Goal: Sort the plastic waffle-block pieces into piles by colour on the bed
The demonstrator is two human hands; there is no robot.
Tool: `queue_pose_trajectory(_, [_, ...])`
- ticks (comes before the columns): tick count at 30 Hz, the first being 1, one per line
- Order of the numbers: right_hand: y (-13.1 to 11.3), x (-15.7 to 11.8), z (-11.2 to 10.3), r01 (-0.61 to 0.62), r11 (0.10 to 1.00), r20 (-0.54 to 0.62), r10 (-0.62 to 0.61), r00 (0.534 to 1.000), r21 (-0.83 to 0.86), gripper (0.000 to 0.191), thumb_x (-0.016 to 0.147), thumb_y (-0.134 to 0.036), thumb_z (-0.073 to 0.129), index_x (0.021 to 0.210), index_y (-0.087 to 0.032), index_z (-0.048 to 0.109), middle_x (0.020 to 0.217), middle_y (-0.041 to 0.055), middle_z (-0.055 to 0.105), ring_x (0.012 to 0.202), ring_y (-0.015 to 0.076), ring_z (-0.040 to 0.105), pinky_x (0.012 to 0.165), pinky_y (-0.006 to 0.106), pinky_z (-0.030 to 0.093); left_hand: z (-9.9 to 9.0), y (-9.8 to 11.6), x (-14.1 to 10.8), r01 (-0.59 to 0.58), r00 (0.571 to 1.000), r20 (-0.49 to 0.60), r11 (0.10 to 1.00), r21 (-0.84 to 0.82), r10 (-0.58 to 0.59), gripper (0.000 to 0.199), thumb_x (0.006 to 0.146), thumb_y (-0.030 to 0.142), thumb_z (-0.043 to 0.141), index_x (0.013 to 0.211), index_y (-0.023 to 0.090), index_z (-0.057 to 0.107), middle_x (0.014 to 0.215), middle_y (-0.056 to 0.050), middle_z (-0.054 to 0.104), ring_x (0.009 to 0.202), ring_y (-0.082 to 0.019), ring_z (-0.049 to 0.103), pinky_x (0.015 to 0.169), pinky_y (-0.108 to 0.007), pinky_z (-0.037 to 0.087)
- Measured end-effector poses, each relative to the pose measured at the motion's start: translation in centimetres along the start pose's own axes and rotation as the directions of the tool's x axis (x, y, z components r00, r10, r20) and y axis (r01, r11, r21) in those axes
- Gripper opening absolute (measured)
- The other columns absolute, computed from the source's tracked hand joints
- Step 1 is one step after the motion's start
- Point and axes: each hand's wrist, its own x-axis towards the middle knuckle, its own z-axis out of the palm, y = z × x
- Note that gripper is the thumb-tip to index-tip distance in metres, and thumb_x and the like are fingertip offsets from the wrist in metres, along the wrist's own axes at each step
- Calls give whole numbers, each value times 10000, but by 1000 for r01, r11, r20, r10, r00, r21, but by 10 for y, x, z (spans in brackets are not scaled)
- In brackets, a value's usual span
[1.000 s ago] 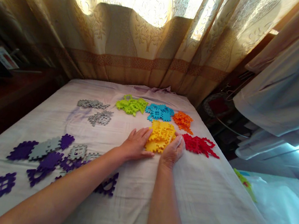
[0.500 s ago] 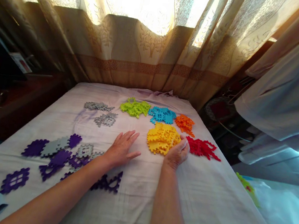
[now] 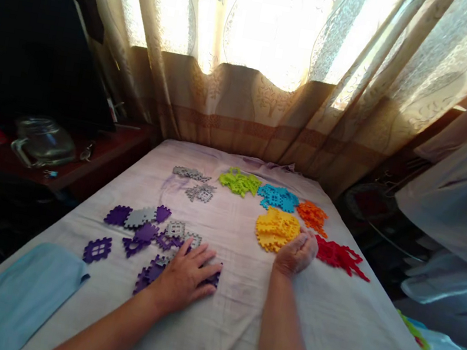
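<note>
My left hand (image 3: pixel 184 279) lies palm down with its fingers spread, over purple and grey notched plastic tiles. A purple tile (image 3: pixel 149 273) shows at its left side, and what is under the palm is hidden. My right hand (image 3: pixel 297 252) is curled closed at the right edge of a yellow tile pile (image 3: pixel 275 230). Whether anything is inside its fingers is hidden. Just right of it lies a red tile pile (image 3: pixel 340 256). More tiles spread left of my left hand, among them a grey tile (image 3: pixel 140 217) and a purple window tile (image 3: pixel 97 249).
Behind are grey tiles (image 3: pixel 200 193), a green pile (image 3: pixel 239 182), a blue pile (image 3: pixel 278 197) and an orange pile (image 3: pixel 312 216). A light-blue cloth (image 3: pixel 11 299) lies front left. A glass jug (image 3: pixel 44 143) stands on a dark side table; curtains (image 3: pixel 245 105) hang behind the bed.
My left hand has moved from bare sheet toward me and down onto the purple and grey tiles. My right hand stays by the yellow pile. The view has turned left.
</note>
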Motion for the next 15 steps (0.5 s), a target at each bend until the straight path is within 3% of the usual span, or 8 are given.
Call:
queue_pose_trajectory(4, [-21,-20,-9,167,986,112,-166,980,-2,474,930,-457,338,981,-139,685,1211,203,616,1165,297,561,1020,513,404,-7,-22,13,79,995,-66,995,54,-75,373,952,417,473,1297,349,598,1344,-36,621,1319,-248,491,1199,-553,206])
queue_pose_trajectory(8, [-48,-54,-19,329,942,312,-332,890,64,396,945,-408,372,1022,-177,684,1240,155,616,1208,276,543,1042,523,383,-21,-42,10,173,977,-142,981,87,-159,312,940,335,498,1213,321,648,1337,-54,624,1312,-256,503,1190,-552,218])
queue_pose_trajectory(12, [-71,-93,-29,444,876,516,-474,714,190,345,931,-414,455,1121,-208,656,1313,143,583,1268,270,501,1062,509,375,-34,-50,-17,343,923,-218,935,90,-318,446,895,431,553,1326,318,575,1461,-77,522,1397,-295,408,1195,-574,180])
queue_pose_trajectory(13, [-76,-103,-31,468,857,574,-500,649,217,370,906,-445,503,1159,-214,645,1352,149,560,1291,282,484,1069,516,367,-37,-53,-26,424,890,-230,901,97,-394,525,879,475,559,1374,301,534,1511,-95,459,1433,-318,350,1189,-600,161])
queue_pose_trajectory(15, [-86,-121,-33,512,820,700,-521,488,254,534,812,-532,623,1254,-233,610,1438,166,494,1344,327,434,1091,552,330,-43,-64,-43,617,776,-241,781,99,-582,661,859,547,542,1442,248,457,1581,-140,331,1479,-364,229,1161,-658,140])
